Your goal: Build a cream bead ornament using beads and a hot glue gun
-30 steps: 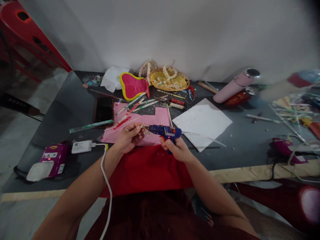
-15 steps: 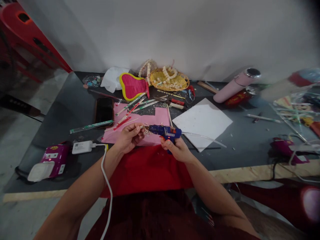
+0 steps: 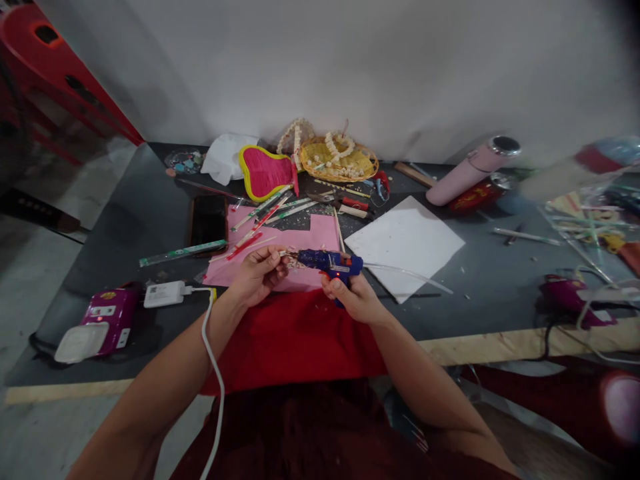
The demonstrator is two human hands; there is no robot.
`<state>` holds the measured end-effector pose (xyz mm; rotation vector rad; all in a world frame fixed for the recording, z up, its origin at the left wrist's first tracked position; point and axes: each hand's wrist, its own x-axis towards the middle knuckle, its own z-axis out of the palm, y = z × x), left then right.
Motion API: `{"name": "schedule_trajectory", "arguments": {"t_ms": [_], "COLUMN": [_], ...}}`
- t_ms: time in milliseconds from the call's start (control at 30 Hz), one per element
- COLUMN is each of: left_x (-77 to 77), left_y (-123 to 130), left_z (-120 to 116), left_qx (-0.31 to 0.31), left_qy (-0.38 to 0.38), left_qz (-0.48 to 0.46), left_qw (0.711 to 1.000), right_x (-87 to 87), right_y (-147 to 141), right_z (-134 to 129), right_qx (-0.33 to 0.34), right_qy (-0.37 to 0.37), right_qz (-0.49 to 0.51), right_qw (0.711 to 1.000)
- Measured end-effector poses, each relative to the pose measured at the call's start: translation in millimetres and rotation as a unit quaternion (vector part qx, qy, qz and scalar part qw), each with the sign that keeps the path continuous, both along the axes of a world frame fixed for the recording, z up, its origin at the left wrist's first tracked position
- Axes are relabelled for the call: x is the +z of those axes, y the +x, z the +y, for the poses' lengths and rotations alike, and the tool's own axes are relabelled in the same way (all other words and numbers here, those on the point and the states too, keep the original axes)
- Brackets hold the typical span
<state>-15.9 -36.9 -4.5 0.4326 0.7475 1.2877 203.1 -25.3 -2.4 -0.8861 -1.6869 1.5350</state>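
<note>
My right hand [image 3: 354, 299] is closed around the handle of a blue hot glue gun [image 3: 325, 261], whose nozzle points left. A clear glue stick [image 3: 407, 273] trails out of its back end, and a small red light glows on its body. In a pinch, my left hand [image 3: 263, 272] holds a small pale piece [image 3: 283, 253] right at the nozzle tip; its exact kind is too small to make out. Below both hands lie a pink paper sheet [image 3: 300, 243] with pale bits on it and a red cloth [image 3: 300, 340].
Behind are a yellow wicker basket [image 3: 340, 167], a pink heart-like panel [image 3: 267, 175], pliers [image 3: 350, 202] and wrapped sticks [image 3: 183, 253]. A phone [image 3: 209, 223] and a purple power socket [image 3: 113, 320] sit left. White paper [image 3: 405, 243], a pink flask [image 3: 473, 172] and a red can [image 3: 480, 193] are right.
</note>
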Motion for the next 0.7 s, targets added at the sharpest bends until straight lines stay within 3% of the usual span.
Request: {"name": "schedule_trajectory", "arguments": {"t_ms": [533,700], "left_x": [1.2,2.6], "left_y": [1.6,2.8], "left_z": [0.0,0.1], "left_qx": [-0.002,-0.002], "left_qy": [-0.003,-0.012], "left_qz": [0.012,0.016], "left_qw": [1.000,1.000], "right_x": [1.6,7.8], "right_y": [1.1,-1.4], "right_z": [0.3,1.4], "right_qx": [-0.010,-0.002], "right_qy": [0.005,-0.001], "right_qz": [-0.022,0.012], "right_qw": [1.000,1.000]}}
